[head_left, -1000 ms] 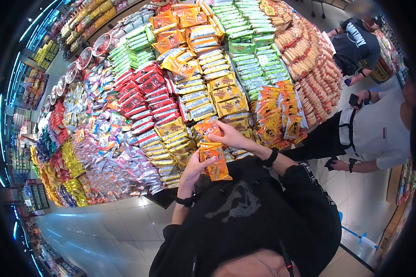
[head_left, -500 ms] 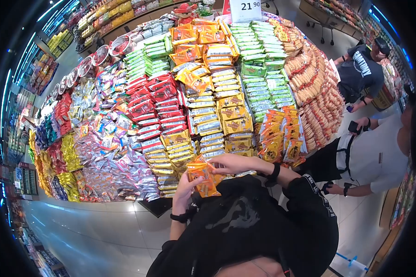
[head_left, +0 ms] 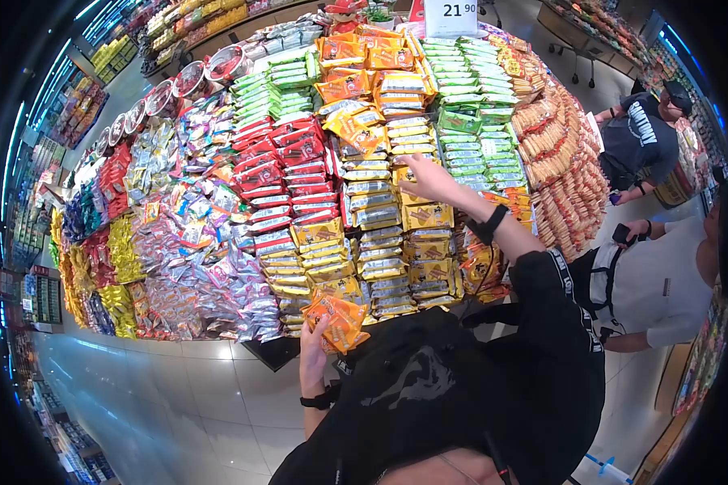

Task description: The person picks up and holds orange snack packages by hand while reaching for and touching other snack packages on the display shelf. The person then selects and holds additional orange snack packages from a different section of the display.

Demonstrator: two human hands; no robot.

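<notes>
Low in front of me, my left hand (head_left: 313,349) is closed around several orange snack packets (head_left: 338,321), held just above the near edge of the display. My right hand (head_left: 430,179) reaches out over the middle of the pile with its fingers apart and nothing visible in them. Beneath and beside it are rows of yellow snack packets (head_left: 429,217). Loose orange packets (head_left: 354,129) lie tilted on top of the pile, left of and beyond that hand. Red packets (head_left: 303,149) are stacked to the left, green packets (head_left: 461,121) to the right.
A price sign (head_left: 451,18) stands at the back. Clear tubs (head_left: 224,63) line the far left rim, and wrapped sticks (head_left: 562,162) curve along the right. Two people stand at right, one in a dark shirt (head_left: 641,137), one in a light shirt (head_left: 663,275).
My right hand has left the orange packets and stretched forward over the yellow rows. My left hand keeps the packets, now slightly lower and farther left. The view has shifted a little.
</notes>
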